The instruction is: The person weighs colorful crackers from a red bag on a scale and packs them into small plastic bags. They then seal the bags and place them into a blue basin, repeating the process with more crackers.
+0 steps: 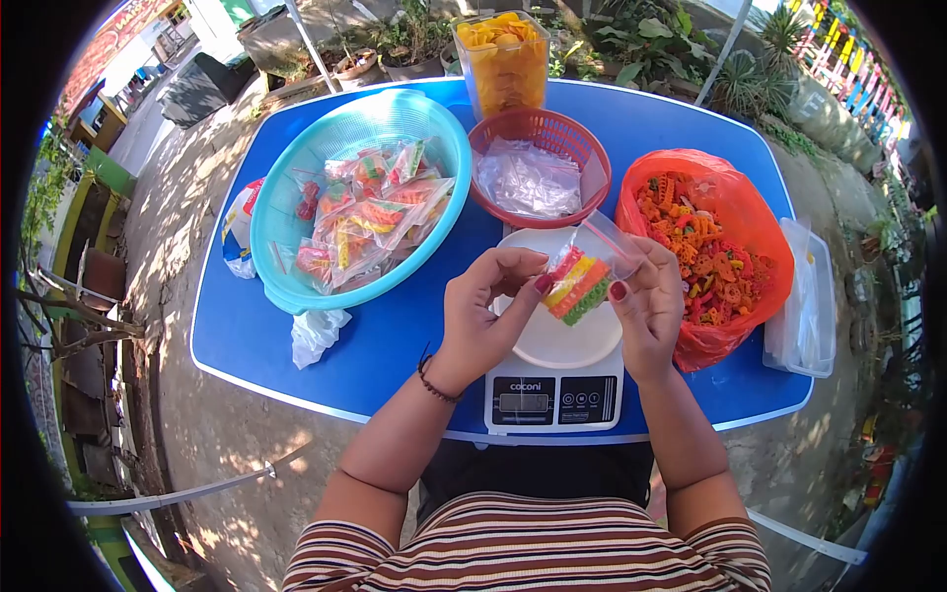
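Observation:
Between my two hands is a small clear zip bag (577,286) with red, yellow, orange and green snack pieces in it. My left hand (490,308) pinches the bag's left side between thumb and fingers. On the other side, my right hand (648,301) grips the bag near its upper right, by the zip strip. Both hands hold it above the white plate (552,340) on the kitchen scale (554,400). The scale's display is too dim to read. Loose coloured snacks (700,247) fill an orange-red plastic bag (760,232) right of my right hand.
A turquoise basin (286,178) at left holds several filled bags. Behind the scale, a red basket (567,128) contains flat clear bags (528,178). A tub of yellow chips (503,69) stands at the back. A clear plastic container (804,296) sits at the blue table's (247,335) right edge.

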Demonstrator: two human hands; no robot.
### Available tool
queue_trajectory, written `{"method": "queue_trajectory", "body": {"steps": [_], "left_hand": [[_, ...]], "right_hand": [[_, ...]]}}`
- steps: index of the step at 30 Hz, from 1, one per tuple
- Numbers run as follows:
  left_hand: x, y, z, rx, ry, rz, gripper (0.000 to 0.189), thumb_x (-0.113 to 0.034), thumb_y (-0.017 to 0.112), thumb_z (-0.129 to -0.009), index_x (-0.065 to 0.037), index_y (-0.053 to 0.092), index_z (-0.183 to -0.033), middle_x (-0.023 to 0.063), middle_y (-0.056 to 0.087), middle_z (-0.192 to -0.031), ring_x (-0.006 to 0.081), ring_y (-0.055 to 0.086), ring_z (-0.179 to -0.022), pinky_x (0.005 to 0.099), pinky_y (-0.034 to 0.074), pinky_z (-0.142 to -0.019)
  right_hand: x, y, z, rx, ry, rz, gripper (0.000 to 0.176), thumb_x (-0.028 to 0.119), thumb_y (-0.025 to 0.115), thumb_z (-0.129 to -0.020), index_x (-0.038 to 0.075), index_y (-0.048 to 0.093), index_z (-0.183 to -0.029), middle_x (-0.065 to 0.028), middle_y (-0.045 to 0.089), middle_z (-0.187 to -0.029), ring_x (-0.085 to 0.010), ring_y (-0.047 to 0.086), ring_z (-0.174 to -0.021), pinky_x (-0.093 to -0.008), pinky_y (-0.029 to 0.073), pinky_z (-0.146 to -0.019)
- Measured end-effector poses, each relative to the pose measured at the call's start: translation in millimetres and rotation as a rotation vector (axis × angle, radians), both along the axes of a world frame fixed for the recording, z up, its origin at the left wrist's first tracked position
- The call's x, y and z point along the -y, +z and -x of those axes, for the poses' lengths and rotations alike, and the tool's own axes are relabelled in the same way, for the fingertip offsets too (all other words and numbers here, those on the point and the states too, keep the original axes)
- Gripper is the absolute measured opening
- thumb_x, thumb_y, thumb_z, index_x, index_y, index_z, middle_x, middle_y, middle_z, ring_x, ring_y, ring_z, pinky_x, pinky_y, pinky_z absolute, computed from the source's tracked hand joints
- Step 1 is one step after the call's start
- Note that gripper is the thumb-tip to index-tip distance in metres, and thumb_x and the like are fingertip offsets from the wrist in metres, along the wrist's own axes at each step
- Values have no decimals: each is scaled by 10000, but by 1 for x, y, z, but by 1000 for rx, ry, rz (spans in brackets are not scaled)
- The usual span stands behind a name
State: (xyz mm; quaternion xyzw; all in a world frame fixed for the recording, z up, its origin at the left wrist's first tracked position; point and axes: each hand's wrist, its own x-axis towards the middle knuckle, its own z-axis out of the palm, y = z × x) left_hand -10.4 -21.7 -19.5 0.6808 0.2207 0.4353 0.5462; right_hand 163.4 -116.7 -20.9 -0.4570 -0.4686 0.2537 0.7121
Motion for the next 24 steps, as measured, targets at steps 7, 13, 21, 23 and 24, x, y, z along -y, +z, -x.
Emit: {"method": "queue_trajectory", "body": {"steps": [7, 13, 21, 23, 24], "left_hand": [[-7, 1, 3, 25, 198, -392, 180, 73, 669, -903, 30, 650, -1077, 139, 717, -1071, 171, 710, -957, 274, 557, -845], [-7, 6, 9, -13, 505, -722, 261, -38, 691, -862, -19, 682, -1121, 241, 502, -1403, 344, 567, -1254, 418, 482, -1010], [-13, -1, 13, -48, 807, -724, 574, -230, 722, -858, -56, 532, -1371, 305, 193, -1564, 487, 229, -1472, 558, 230, -1172], [-20, -2, 14, -42, 785, -733, 571, -298, 674, -899, -47, 515, -1386, 324, 173, -1579, 497, 202, -1485, 580, 208, -1179], [-21, -2, 15, -37, 766, -731, 570, -305, 665, -903, -43, 516, -1387, 322, 185, -1581, 498, 212, -1484, 585, 212, -1180]], "right_hand": [[-8, -2, 10, 61, 115, -111, 510, -79, 598, -957, 2, 345, -1392, -134, 612, -1093, -169, 674, -932, -282, 556, -861], [-35, 29, 11, 229, 262, -34, 145, -72, 577, -978, -55, 569, -1121, -99, 625, -1045, -132, 665, -939, -263, 566, -853], [-103, 53, 54, -2, 501, 167, 259, -67, 550, -987, -44, 563, -1245, -115, 646, -1176, -132, 671, -1005, -243, 555, -852], [-107, 59, 66, -124, 610, 233, 333, -61, 543, -990, -39, 539, -1322, -124, 636, -1232, -135, 668, -1041, -242, 552, -858], [-109, 56, 60, -40, 701, 283, 439, -46, 530, -999, 2, 468, -1432, -122, 569, -1333, -163, 619, -1186, -312, 515, -1031]]}}
